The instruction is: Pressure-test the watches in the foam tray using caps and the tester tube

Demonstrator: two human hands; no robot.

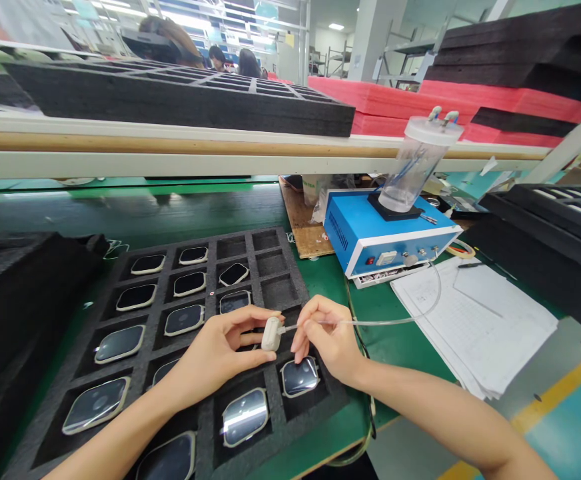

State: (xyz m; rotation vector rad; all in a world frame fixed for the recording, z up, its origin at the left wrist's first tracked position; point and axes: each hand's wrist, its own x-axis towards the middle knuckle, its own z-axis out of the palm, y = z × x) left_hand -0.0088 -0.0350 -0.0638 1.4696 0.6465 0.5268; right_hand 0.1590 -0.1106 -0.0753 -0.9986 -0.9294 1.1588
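Note:
Over the black foam tray (290,250), my left hand (215,350) grips a small beige watch case (271,335) by its edges, between thumb and fingers. The case is turned side-on, so its face is hidden. My right hand (333,340) pinches a thin clear tube (385,323), whose tip meets the side of the case. Beneath my right fingers a square watch (299,377) lies in a tray pocket. Another watch (244,417) rests in the pocket to its left, its glass reflecting light. Several more dark-faced watches fill pockets on the left side.
From the tube's far end rises a blue machine (390,233) carrying a clear cylinder (415,167). Papers (475,320) with a pen lie at right. A shelf (170,163) with foam trays crosses above the green bench. Dark foam (35,320) stands left; people sit beyond.

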